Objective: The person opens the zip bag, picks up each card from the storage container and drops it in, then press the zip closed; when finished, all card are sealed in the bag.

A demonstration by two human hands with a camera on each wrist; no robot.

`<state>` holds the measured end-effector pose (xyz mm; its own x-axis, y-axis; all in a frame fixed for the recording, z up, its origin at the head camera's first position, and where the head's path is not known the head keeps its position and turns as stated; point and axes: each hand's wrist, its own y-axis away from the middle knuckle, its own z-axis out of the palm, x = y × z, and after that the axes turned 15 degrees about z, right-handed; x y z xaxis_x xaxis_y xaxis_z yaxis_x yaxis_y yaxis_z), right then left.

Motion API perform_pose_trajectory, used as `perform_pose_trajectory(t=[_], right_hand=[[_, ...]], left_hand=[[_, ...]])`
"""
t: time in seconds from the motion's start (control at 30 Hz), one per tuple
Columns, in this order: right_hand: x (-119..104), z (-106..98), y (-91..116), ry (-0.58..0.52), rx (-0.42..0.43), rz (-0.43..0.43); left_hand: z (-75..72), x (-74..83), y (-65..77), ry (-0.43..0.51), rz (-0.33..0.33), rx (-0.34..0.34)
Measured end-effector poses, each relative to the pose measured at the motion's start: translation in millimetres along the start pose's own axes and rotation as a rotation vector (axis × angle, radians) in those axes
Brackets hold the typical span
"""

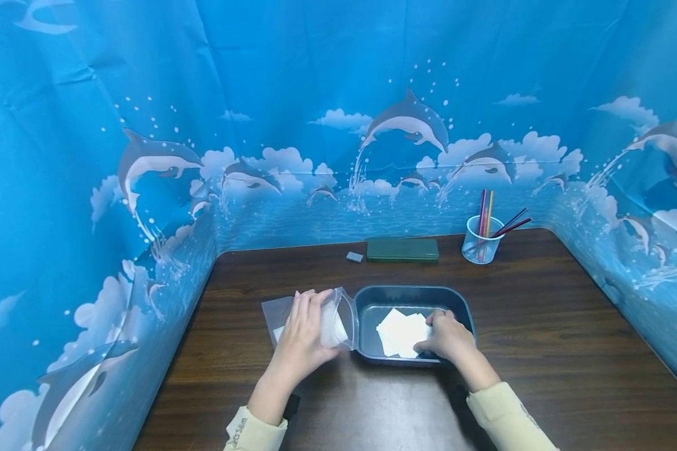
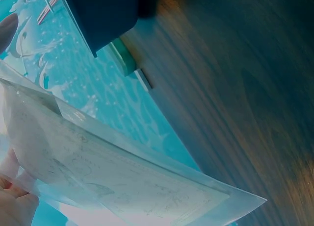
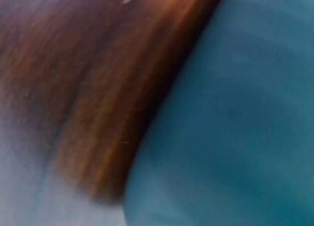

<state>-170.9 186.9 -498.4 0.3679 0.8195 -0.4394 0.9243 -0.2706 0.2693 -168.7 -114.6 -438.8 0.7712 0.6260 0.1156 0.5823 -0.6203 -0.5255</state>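
Observation:
My left hand (image 1: 301, 338) grips a clear plastic zip bag (image 1: 346, 310) just left of the tray, its mouth end toward the tray. White paper sheets show through the plastic, and in the left wrist view the bag (image 2: 122, 172) is tilted off the table with faint lines on the paper inside. Several white paper pieces (image 1: 397, 332) lie fanned and overlapping in the dark blue tray (image 1: 412, 289). Reaching over the tray's right side, my right hand (image 1: 448, 338) pinches the right edge of these pieces between thumb and fingers. The right wrist view is blurred, showing the tray's outer wall (image 3: 230, 113).
Behind the tray lie a green pencil case (image 1: 402, 250) and a small grey-blue eraser (image 1: 354, 257). A light blue mesh cup (image 1: 481, 241) of pencils stands at the back right. A dolphin-print curtain (image 1: 293, 207) encloses the dark wooden table (image 1: 547, 326) at the back and sides.

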Motion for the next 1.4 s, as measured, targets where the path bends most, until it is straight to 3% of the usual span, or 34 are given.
perform_pose_trajectory(t=[0.6, 0.87, 1.17, 1.4], right_hand=[[1, 1, -8, -0.012, -0.075, 0.041], [1, 2, -9, -0.097, -0.093, 0.03], [-1, -11, -4, -0.209, -0.039, -0.072], [-6, -16, 0, -0.293, 0.059, -0.171]], left_hand=[[-0.6, 1.7, 0.2, -0.005, -0.013, -0.032], [-0.6, 1.6, 1.1, -0.014, -0.008, -0.026], [-1.1, 0.4, 0.6, -0.012, -0.029, -0.039], [-1.1, 0.6, 0.5, -0.002, -0.048, -0.045]])
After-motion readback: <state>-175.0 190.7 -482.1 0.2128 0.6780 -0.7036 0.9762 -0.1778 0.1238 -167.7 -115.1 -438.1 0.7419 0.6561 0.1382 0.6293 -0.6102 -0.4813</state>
